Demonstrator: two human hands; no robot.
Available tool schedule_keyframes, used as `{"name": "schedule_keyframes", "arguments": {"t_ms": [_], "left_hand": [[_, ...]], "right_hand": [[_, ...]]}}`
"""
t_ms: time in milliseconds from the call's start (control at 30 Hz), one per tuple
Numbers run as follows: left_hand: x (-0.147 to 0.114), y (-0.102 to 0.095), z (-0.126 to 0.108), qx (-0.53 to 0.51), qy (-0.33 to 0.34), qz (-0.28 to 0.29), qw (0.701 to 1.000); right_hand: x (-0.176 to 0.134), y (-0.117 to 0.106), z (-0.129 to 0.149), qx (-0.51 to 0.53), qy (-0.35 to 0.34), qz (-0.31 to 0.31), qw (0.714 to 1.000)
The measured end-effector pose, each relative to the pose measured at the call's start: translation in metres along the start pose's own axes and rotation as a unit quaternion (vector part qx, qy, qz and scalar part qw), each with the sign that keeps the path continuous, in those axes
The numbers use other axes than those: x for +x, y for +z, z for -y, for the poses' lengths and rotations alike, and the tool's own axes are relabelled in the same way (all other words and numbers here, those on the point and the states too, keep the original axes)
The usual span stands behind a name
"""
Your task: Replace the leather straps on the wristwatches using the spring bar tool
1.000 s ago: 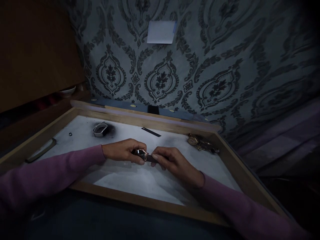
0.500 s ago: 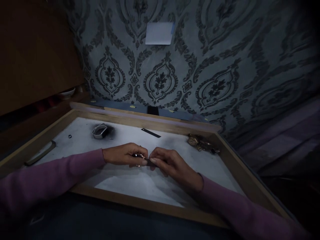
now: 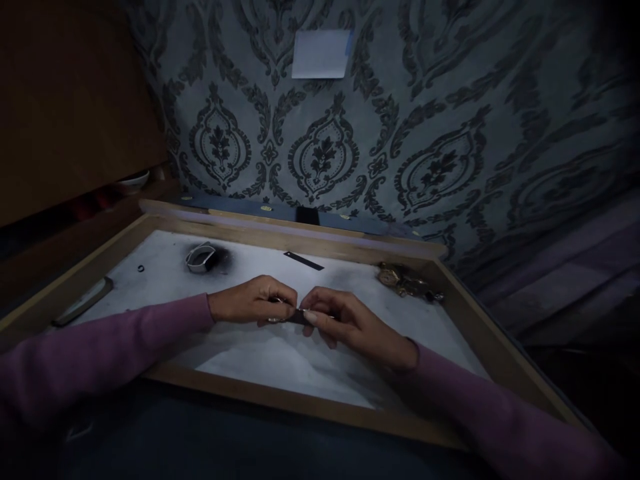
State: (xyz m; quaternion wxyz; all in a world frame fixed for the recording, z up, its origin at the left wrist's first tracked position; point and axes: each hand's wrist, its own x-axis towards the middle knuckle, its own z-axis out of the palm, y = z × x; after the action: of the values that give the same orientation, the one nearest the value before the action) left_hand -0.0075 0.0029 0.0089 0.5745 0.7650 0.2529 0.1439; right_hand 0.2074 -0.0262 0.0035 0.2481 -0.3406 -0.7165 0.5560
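Above the middle of a shallow wooden tray (image 3: 280, 395), my two hands meet over a small wristwatch with a dark strap (image 3: 296, 317). The fingers of my left hand (image 3: 254, 300) are closed around its shiny metal part, which they mostly cover. My right hand (image 3: 345, 320) pinches the dark strap between thumb and fingers. Behind the hands, a thin black strip (image 3: 303, 261) lies on the white lining. To the left rests a light-banded watch (image 3: 201, 258). Gold-toned watches (image 3: 400, 280) lie together near the right wall.
A small black ring (image 3: 141, 269) and a long curved dark strap (image 3: 87, 303) lie at the tray's left. Patterned wallpaper (image 3: 320, 153) with a pale paper (image 3: 321, 55) rises behind. A wooden cabinet (image 3: 75, 100) stands at the left.
My hands have turned the watch, so its metal part shows less and more of the dark strap shows between them. My right hand has shifted slightly right. The view has tilted a little.
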Motion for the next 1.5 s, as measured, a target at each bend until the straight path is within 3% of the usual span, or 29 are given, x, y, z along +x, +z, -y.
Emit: {"name": "schedule_keyframes", "arguments": {"t_ms": [267, 633, 1500], "left_hand": [[-0.001, 0.002, 0.002, 0.009, -0.004, 0.021, 1.000], [-0.001, -0.008, 0.000, -0.013, -0.033, 0.013, 0.999], [-0.004, -0.007, -0.009, -0.009, 0.003, 0.014, 1.000]], "right_hand": [[0.001, -0.003, 0.000, -0.074, 0.010, 0.053, 0.996], [0.000, -0.004, 0.002, -0.103, -0.023, -0.003, 0.994], [-0.003, -0.007, 0.006, -0.105, -0.053, 0.012, 0.993]]}}
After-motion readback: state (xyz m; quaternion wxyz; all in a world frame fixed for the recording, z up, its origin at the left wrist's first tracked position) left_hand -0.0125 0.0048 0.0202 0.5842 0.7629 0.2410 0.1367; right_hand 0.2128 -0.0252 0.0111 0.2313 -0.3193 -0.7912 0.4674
